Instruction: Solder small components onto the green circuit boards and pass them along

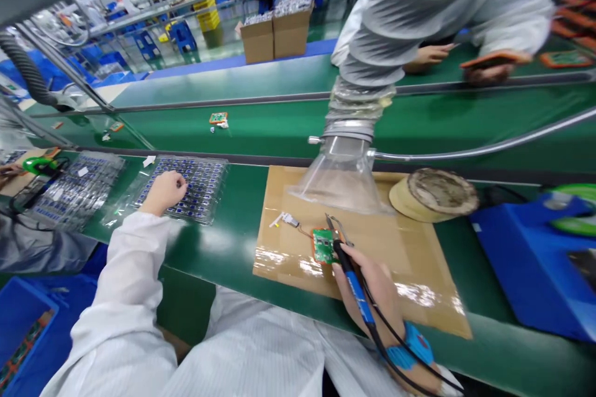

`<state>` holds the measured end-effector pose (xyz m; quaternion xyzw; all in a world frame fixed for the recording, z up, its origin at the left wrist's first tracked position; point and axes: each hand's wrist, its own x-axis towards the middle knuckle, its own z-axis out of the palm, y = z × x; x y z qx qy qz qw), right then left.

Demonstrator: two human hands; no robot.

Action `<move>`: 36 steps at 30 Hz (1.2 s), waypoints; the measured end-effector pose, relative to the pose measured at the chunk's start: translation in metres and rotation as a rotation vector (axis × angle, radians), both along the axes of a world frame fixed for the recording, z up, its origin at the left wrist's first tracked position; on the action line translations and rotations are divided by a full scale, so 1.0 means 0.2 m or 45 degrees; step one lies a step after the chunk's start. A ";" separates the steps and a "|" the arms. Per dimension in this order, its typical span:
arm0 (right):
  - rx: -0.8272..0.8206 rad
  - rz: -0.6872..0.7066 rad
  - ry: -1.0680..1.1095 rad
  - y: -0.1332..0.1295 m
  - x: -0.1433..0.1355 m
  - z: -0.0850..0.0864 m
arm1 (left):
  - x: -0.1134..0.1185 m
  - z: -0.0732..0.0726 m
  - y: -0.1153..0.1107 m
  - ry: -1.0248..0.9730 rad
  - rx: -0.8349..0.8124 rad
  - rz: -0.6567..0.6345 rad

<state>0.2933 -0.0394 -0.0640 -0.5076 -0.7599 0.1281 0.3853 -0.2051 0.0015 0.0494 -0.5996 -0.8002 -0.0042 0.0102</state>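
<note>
Blue soldering iron in right hand, best steadied near green board; left hand narrowed over tray, grip contents indiscernible.

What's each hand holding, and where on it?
Right hand: soldering iron, near its handle's front end. Left hand, at the component tray: can't tell.

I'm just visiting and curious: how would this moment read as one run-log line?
left hand: at tray of small parts, grip unclear | right hand: holding soldering iron at circuit board | board: on brown mat | hood: nearby
</note>
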 end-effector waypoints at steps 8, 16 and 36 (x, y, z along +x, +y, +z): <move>-0.147 -0.035 0.148 -0.03 -0.02 0.07 | 0.91 -0.11 -0.05 -1.592 0.853 -0.071; -0.361 -0.070 0.912 -0.04 -0.12 0.20 | 1.43 -0.20 -0.05 -1.984 -0.215 -0.312; -0.456 -0.067 1.103 -0.01 -0.20 0.23 | 1.47 -0.23 -0.13 -1.739 -0.028 -0.522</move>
